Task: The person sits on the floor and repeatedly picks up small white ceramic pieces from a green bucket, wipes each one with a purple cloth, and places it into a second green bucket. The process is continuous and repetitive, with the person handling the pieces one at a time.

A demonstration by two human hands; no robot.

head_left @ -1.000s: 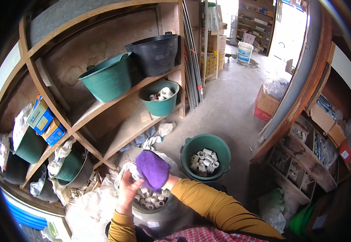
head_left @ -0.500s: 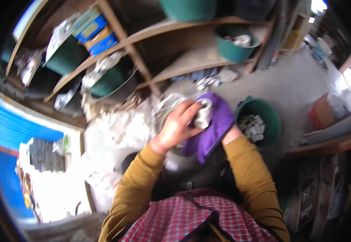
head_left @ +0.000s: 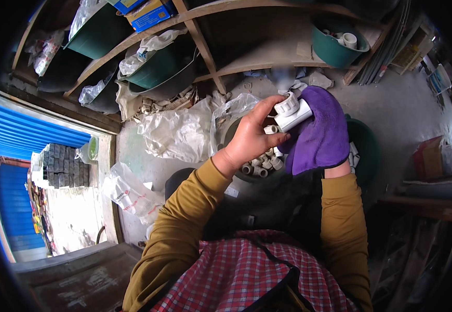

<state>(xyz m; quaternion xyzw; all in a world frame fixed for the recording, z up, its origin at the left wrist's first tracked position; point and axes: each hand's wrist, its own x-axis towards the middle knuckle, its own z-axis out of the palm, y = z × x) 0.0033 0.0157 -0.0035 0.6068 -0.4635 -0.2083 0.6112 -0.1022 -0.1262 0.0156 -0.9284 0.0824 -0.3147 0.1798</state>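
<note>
A white plastic pipe fitting [head_left: 293, 117] with a ribbed nut is held between the thumb and fingers of my left hand [head_left: 251, 134]. A purple cloth [head_left: 317, 132] wraps over my right hand [head_left: 337, 170] and presses on the fitting's right end. The cloth hides my right fingers; only the back of the wrist shows. Beneath my hands, a round container holds several small off-white fittings [head_left: 261, 165]. Right of it stands a green bucket [head_left: 367, 153], partly behind the cloth, with white pieces inside.
Ahead, wooden shelves [head_left: 236, 65] carry green tubs, and one tub [head_left: 335, 49] holds white fittings. Clear plastic bags [head_left: 176, 132] lie on the floor at left. Thin pipes [head_left: 384, 49] lean beside the shelf. A cardboard box [head_left: 427, 156] stands at right, and a doorway opens at left.
Both hands have moved right and slightly up in the view with the fitting and cloth. The fitting is tilted differently, its ribbed nut now showing. The view has shifted, uncovering the container of fittings below.
</note>
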